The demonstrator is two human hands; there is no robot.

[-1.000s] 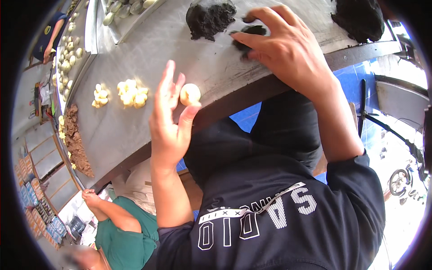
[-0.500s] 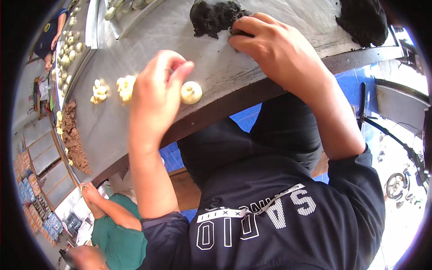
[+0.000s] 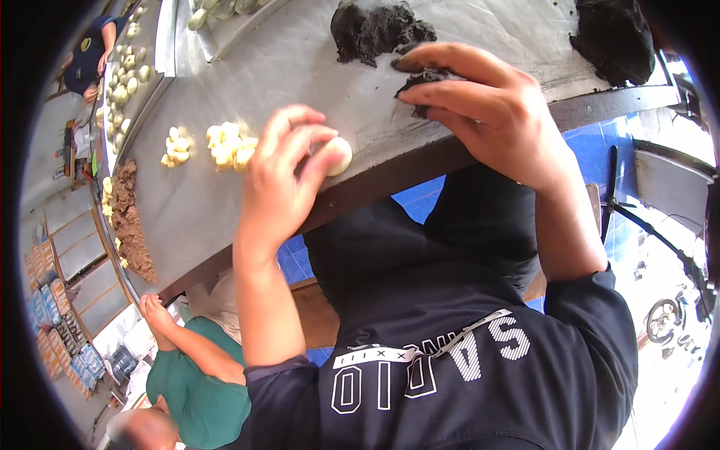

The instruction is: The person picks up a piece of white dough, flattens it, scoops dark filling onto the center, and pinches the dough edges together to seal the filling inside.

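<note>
My right hand has its fingers and thumb around a small piece of black dough, and dark smears show on its fingertips. Just beyond it lies a larger crumbly lump of black dough. Left of that, my left hand is curved with fingers apart, its thumb and forefinger at a smooth pale dough ball near the table edge. The thumb overlaps the ball; whether it presses on it I cannot tell. Small pale yellow balls sit piled beside that hand, with a smaller cluster farther left.
A big black dough mass rests at the metal table's far right. Brown crumbly filling lies along the left edge. Trays of pale greenish balls stand far left. One co-worker in green sits lower left; another is upper left.
My left hand has come right and down to the pale ball, its fingers opening. My right hand has drawn back from the large black lump with a small piece of dough.
</note>
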